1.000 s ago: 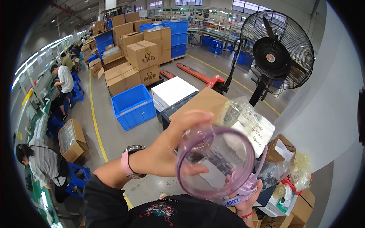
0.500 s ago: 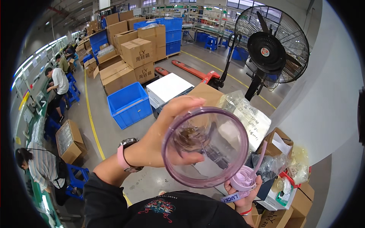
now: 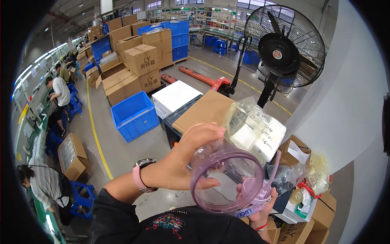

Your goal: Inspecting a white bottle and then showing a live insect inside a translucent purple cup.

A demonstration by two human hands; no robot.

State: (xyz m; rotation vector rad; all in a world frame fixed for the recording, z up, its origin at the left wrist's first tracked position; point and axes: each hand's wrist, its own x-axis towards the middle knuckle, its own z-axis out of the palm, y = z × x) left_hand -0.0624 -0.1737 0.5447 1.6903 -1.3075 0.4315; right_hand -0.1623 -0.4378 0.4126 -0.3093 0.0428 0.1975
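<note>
Both hands hold one thing. The left hand (image 3: 187,160) is wrapped over the top rim of a see-through purple cup (image 3: 227,181), with the fingers bent around the edge and the thumb under it. The right hand (image 3: 260,203) is low down and mostly hidden; its fingers grip the pale purple lid part (image 3: 260,194) with a strap that hangs at the side of the cup. The cup is up close in front of the chest, tipped so its round mouth faces up at the camera.

How far along: the cup is open and looks empty, and the lid part is not on it yet. It seems the checking or putting together is in the middle, not finished.

The cup is smooth, shiny, hard plastic, round like a ring. The left wrist has a pink watch (image 3: 142,175) on it.

Just behind the cup is a crinkly clear plastic bag (image 3: 254,128) with white stuff in it. Past it lies a flat brown cardboard sheet (image 3: 203,112). A big black fan (image 3: 284,44) stands further back, and a blue bin (image 3: 134,114) sits on the floor.
</note>
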